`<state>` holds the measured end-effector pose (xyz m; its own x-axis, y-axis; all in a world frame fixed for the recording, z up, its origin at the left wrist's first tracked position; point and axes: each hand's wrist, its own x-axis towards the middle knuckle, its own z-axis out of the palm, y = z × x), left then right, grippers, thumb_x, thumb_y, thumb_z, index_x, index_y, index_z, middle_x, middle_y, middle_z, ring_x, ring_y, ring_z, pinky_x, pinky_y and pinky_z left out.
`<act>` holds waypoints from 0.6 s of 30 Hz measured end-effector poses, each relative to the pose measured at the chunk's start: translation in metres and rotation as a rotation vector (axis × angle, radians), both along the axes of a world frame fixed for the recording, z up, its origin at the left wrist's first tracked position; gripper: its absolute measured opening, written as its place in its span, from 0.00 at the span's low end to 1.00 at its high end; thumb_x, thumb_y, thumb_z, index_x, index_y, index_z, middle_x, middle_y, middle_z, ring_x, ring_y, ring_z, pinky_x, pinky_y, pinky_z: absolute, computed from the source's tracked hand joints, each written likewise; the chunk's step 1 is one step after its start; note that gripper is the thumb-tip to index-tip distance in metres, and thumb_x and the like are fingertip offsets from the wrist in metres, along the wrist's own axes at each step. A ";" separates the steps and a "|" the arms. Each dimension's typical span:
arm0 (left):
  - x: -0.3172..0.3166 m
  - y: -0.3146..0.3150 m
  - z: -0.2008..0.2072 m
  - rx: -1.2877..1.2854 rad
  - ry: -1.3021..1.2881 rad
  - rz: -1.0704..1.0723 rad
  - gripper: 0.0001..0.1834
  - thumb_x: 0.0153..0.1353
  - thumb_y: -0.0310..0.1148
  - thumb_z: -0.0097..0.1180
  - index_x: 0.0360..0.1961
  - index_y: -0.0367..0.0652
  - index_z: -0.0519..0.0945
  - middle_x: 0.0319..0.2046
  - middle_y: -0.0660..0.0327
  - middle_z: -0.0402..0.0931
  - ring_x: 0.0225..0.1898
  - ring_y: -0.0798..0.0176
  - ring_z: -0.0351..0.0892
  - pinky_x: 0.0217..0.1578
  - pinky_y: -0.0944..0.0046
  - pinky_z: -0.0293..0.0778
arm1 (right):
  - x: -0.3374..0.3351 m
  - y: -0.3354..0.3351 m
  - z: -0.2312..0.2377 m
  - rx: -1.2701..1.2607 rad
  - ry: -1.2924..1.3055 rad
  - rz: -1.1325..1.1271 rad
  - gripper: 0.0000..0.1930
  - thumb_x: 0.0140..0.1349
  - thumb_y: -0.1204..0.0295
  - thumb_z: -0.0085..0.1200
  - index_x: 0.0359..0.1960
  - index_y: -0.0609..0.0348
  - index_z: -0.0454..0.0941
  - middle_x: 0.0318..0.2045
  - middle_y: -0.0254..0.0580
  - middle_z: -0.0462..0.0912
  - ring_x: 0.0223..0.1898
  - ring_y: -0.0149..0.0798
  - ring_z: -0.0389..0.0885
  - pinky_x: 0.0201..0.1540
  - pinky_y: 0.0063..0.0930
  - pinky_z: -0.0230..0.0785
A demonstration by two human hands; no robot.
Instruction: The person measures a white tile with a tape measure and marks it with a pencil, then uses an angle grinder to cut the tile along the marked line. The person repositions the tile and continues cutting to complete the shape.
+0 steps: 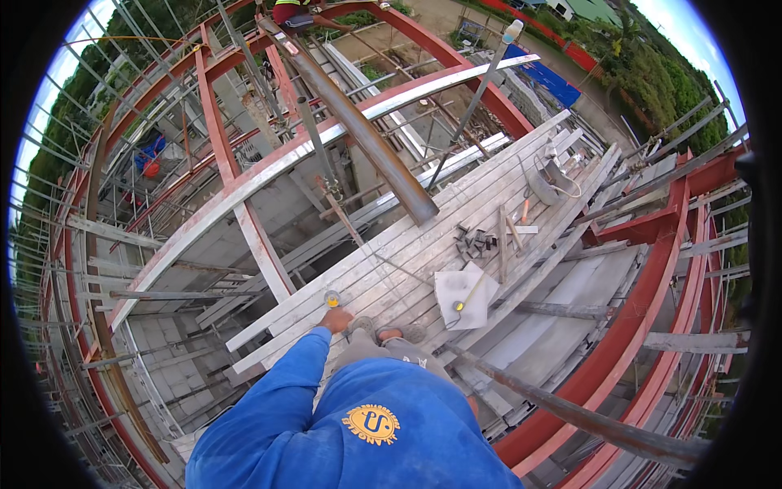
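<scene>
My left hand (336,319), at the end of a blue sleeve, is low over the plank platform (383,281), beside my shoes (399,332). Its fingers look closed at a small round clear-and-yellow thing (331,299), too small to name. Of my right hand, only a bit of skin (473,405) seems to show past my torso; its fingers are hidden. To the right of my feet lies a white sheet (456,285) with a yellow round object (459,306) on it. A rusty brown steel beam (366,138) ends over the planks ahead.
Dark metal pieces (475,243), wood strips (503,244), an orange-handled tool (525,210) and a grey bucket (556,183) lie further along the planks. Red curved beams (619,350) and a pipe (570,407) flank the right. Open drops show on the left. Another person (293,12) is at the beam's far end.
</scene>
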<state>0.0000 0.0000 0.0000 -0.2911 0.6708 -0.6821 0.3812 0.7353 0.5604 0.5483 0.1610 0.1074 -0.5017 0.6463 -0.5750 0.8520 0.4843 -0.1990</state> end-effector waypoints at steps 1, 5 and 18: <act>-0.001 -0.002 -0.003 -0.091 -0.076 0.125 0.24 0.72 0.52 0.58 0.51 0.41 0.87 0.41 0.52 0.88 0.37 0.55 0.87 0.35 0.50 0.81 | 0.002 0.009 0.001 0.080 0.106 0.011 0.20 0.72 0.55 0.51 0.37 0.56 0.88 0.35 0.57 0.90 0.50 0.62 0.89 0.51 0.53 0.82; -0.023 -0.079 -0.013 -0.047 -0.049 0.148 0.21 0.72 0.48 0.58 0.51 0.40 0.86 0.36 0.56 0.85 0.28 0.58 0.85 0.24 0.55 0.79 | -0.013 -0.002 0.009 -0.041 -0.143 -0.043 0.18 0.71 0.57 0.53 0.34 0.58 0.86 0.32 0.55 0.89 0.40 0.62 0.89 0.43 0.57 0.81; 0.031 -0.133 0.000 0.043 -0.278 0.756 0.20 0.71 0.47 0.60 0.46 0.40 0.89 0.31 0.59 0.86 0.27 0.60 0.84 0.26 0.55 0.77 | -0.080 0.006 0.030 0.238 0.155 0.257 0.08 0.67 0.71 0.54 0.34 0.59 0.85 0.34 0.54 0.88 0.40 0.59 0.89 0.41 0.57 0.82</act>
